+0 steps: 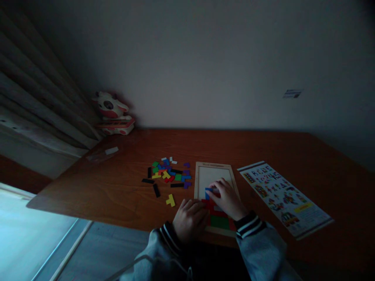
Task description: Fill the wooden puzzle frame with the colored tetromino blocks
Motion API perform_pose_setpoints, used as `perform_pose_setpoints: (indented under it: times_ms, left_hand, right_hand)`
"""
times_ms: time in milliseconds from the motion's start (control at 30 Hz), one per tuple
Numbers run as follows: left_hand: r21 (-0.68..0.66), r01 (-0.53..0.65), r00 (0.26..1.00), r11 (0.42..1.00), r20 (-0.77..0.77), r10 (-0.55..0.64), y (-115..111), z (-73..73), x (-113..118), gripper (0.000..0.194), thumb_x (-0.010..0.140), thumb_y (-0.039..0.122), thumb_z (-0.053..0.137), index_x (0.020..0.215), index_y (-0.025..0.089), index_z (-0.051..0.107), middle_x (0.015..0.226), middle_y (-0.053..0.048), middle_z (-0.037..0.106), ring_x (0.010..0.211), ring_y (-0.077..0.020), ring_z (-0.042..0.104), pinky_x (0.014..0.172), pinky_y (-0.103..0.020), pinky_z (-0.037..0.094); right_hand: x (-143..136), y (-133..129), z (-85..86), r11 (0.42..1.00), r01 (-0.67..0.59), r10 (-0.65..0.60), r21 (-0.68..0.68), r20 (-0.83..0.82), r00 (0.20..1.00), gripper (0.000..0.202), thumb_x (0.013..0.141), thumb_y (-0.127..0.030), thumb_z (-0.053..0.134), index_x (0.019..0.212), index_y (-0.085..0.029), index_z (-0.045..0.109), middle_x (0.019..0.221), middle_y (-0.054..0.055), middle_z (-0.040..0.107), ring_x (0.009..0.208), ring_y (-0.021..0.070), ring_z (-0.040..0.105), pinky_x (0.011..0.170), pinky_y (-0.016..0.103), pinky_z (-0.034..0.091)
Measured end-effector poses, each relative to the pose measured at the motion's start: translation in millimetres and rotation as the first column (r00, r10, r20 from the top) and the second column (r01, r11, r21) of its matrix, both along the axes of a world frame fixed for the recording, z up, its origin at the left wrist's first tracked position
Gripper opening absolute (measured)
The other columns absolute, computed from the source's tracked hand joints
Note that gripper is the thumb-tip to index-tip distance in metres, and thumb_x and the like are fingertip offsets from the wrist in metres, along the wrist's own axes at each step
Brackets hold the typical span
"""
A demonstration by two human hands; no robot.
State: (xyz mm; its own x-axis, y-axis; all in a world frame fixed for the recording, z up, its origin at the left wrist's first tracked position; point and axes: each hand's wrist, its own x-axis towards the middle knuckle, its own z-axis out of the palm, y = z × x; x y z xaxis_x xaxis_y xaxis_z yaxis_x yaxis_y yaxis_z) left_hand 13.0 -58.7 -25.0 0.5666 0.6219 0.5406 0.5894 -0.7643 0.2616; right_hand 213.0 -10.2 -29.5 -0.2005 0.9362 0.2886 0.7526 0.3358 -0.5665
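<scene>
A wooden puzzle tray [199, 179] lies on the table in front of me. Its lower part holds flat pieces, among them a green piece [219, 222] and red ones; the upper part shows bare board. My right hand [227, 198] is over the tray, thumb and fingers pinching a blue puzzle piece [208, 192] that sits above the red pieces. My left hand [190, 218] rests curled at the tray's lower left edge, beside a red piece. What lies under its fingers is hidden.
Loose coloured puzzle pieces [178, 177] are scattered left of the tray, with a yellow T-shaped piece [170, 200] closer to me. A printed pattern sheet [283, 195] lies to the right. A cow-shaped toy [113, 113] stands at the back left, near a clear plastic bag [101, 156].
</scene>
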Motion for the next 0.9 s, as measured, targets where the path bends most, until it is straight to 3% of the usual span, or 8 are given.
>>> perform_pose_setpoints:
  times_ms: [100, 200, 367, 533, 667, 767, 900]
  left_hand:
    - [-0.033, -0.019, 1.000, 0.999, 0.022, 0.020, 0, 0.7, -4, 0.015, 0.096, 0.023, 0.056, 0.099, 0.022, 0.070, 0.106, -0.006, 0.073, 0.095, -0.0204, 0.065, 0.082, -0.036, 0.050]
    - [-0.079, -0.124, 0.990, 0.989, 0.053, 0.128, 8, 1.0, -19, 0.019, 0.096, 0.023, 0.054, 0.106, 0.023, 0.070, 0.107, -0.007, 0.072, 0.096, -0.0218, 0.065, 0.084, -0.038, 0.051]
    - [-0.088, -0.336, 0.941, 0.938, -0.074, 0.330, 42, 6.8, -57, 0.024, 0.097, 0.022, 0.052, 0.116, 0.024, 0.067, 0.117, -0.007, 0.070, 0.105, -0.0244, 0.064, 0.094, -0.042, 0.049]
    - [-0.022, -0.224, 0.933, 0.974, -0.294, 0.207, 87, 12.7, -65, 0.029, 0.092, 0.016, 0.057, 0.119, 0.020, 0.067, 0.110, -0.009, 0.073, 0.099, -0.0247, 0.066, 0.087, -0.039, 0.052]
    - [0.004, -0.165, 0.939, 0.986, -0.304, 0.158, 112, 7.8, -62, 0.023, 0.085, 0.015, 0.066, 0.105, 0.022, 0.072, 0.097, -0.007, 0.076, 0.090, -0.0234, 0.069, 0.084, -0.037, 0.052]
    - [0.034, -0.134, 0.953, 0.990, -0.270, 0.138, 119, -0.8, -65, 0.021, 0.085, 0.019, 0.068, 0.105, 0.022, 0.072, 0.093, -0.006, 0.076, 0.086, -0.0227, 0.070, 0.081, -0.036, 0.054]
    - [0.091, -0.087, 0.972, 0.992, -0.211, 0.105, 116, -12.4, -70, 0.021, 0.093, 0.024, 0.060, 0.111, 0.020, 0.070, 0.101, -0.007, 0.075, 0.091, -0.0211, 0.071, 0.084, -0.034, 0.055]
  right_hand:
    - [3, -4, 2.0, 1.000, -0.008, 0.008, 0.015, -0.006, 1.000, 0.009, 0.090, -0.029, 0.063, 0.096, -0.022, 0.064, 0.097, 0.006, 0.063, 0.093, 0.0234, 0.064, 0.087, 0.041, 0.053]
    - [10, -12, 4.6, 0.999, -0.015, 0.016, 0.034, -0.026, 1.000, 0.012, 0.092, -0.031, 0.060, 0.100, -0.023, 0.064, 0.101, 0.007, 0.064, 0.097, 0.0236, 0.064, 0.089, 0.041, 0.053]
    - [33, -30, 4.2, 0.995, 0.045, -0.036, 0.092, -0.091, 0.995, 0.017, 0.095, -0.036, 0.055, 0.103, -0.024, 0.062, 0.103, 0.007, 0.066, 0.096, 0.0217, 0.066, 0.086, 0.037, 0.054]
    - [63, -43, -7.6, 0.953, 0.221, -0.194, 0.208, -0.141, 0.971, 0.023, 0.095, -0.040, 0.052, 0.107, -0.023, 0.062, 0.104, 0.008, 0.067, 0.097, 0.0240, 0.066, 0.087, 0.041, 0.054]
    - [80, -49, -18.1, 0.916, 0.334, -0.284, 0.221, -0.229, 0.931, 0.024, 0.095, -0.041, 0.052, 0.105, -0.023, 0.063, 0.103, 0.009, 0.067, 0.090, 0.0234, 0.066, 0.078, 0.039, 0.056]
    - [85, -54, -21.4, 0.916, 0.349, -0.299, 0.198, -0.245, 0.922, 0.023, 0.095, -0.041, 0.053, 0.104, -0.023, 0.064, 0.102, 0.009, 0.067, 0.087, 0.0227, 0.066, 0.074, 0.037, 0.057]
    - [83, -59, -20.6, 0.920, 0.329, -0.281, 0.213, -0.228, 0.932, 0.021, 0.095, -0.039, 0.054, 0.106, -0.024, 0.063, 0.105, 0.009, 0.066, 0.092, 0.0231, 0.065, 0.076, 0.037, 0.057]
